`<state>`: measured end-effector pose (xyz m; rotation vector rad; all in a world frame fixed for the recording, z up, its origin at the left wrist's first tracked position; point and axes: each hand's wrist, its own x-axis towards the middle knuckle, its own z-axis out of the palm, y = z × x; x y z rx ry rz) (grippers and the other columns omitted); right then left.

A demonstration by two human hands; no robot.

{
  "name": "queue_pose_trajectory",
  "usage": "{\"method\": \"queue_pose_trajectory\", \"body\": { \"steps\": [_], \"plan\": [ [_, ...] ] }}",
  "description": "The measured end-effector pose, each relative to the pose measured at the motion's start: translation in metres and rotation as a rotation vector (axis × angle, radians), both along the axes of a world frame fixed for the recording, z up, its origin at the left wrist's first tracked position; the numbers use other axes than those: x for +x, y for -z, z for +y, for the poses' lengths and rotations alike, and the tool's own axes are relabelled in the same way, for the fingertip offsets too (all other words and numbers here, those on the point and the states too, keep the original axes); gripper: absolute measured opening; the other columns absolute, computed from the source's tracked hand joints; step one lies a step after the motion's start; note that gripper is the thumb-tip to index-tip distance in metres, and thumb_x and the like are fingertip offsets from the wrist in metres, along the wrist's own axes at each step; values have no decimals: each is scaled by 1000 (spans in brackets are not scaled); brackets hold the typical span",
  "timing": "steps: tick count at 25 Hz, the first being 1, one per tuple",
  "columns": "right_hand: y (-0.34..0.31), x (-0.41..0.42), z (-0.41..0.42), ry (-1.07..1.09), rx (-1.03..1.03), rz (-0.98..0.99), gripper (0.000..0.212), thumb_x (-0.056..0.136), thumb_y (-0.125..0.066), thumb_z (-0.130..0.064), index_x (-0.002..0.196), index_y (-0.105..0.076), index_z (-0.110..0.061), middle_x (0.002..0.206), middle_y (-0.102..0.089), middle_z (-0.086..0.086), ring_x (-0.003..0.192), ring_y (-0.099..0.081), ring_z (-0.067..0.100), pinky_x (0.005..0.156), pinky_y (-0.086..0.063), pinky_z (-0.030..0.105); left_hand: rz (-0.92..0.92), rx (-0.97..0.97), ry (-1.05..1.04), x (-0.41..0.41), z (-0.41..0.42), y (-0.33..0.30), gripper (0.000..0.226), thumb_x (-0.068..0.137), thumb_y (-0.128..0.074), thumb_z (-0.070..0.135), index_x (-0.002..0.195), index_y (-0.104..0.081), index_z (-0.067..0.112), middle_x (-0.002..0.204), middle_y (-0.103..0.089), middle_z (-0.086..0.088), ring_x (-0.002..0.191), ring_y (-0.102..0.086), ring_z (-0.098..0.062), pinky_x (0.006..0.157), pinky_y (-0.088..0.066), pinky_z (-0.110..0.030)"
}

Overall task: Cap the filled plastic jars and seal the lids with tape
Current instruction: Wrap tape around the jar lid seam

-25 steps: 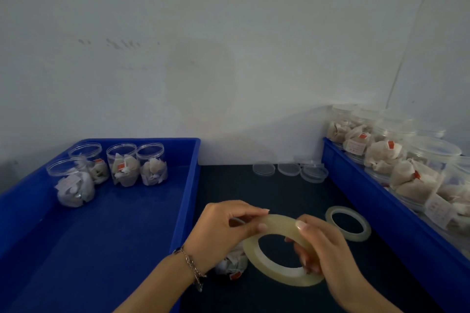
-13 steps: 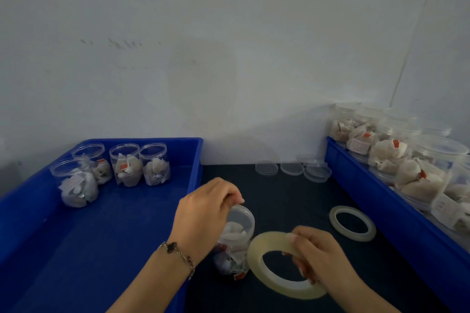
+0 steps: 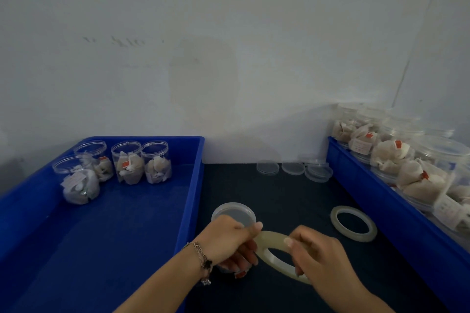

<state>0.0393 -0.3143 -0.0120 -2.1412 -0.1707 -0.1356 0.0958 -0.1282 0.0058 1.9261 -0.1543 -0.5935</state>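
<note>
A clear plastic jar (image 3: pixel 234 213) with its lid on stands on the dark mat in front of me. My left hand (image 3: pixel 226 244) wraps its fingers round the jar's side, thumb and forefinger up against the tape roll. The translucent tape roll (image 3: pixel 270 239) is tilted just right of the jar, and my right hand (image 3: pixel 323 259) grips it by the rim. Most of the jar's body is hidden behind my left hand. Whether a strip of tape runs onto the jar cannot be made out.
A blue bin (image 3: pixel 193 185) on the left holds several open filled jars (image 3: pixel 127 165) at its far end. Another blue bin (image 3: pixel 368 193) on the right is packed with capped jars (image 3: pixel 391 155). Loose lids (image 3: pixel 292 168) lie by the wall. A second tape roll (image 3: pixel 356 237) lies on the mat.
My left hand left the tape roll, swung to the jar and now wraps it. My right hand brought the roll down and in against the jar's right side.
</note>
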Motion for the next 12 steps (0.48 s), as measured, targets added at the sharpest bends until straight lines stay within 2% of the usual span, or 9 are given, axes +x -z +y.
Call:
{"method": "queue_pose_trajectory", "body": {
  "steps": [3,5,9,12],
  "plan": [
    [2,-1,1,-13,-50,-14,19,92,-56,-27,74,-59,-21,61,-64,-7,55,-60,7,57,-49,21,80,-112,-77,-2,-2,0,36,90,-57,40,74,-61,8,53,-66,3,42,-56,-3,42,-44,-15],
    [4,1,1,-5,-29,-30,19,92,-55,-27,74,-59,-21,61,-63,-6,55,-59,7,57,-49,23,52,-158,-100,-1,-2,-2,32,91,-58,35,72,-60,10,50,-63,5,42,-55,-3,43,-43,-14],
    [9,2,3,-12,-10,-11,19,95,-50,-25,78,-58,-19,58,-59,-6,53,-53,5,56,-46,23,-205,-113,-99,-1,-4,-5,32,92,-58,27,61,-59,16,48,-58,8,42,-51,-1,47,-43,-13],
    [13,5,7,-100,-147,60,11,96,-45,-38,92,-52,-31,64,-59,-2,55,-54,7,58,-47,29,-362,-167,-96,-7,-3,-10,29,91,-58,23,63,-58,17,49,-58,8,44,-49,0,48,-42,-12]
  ]
}}
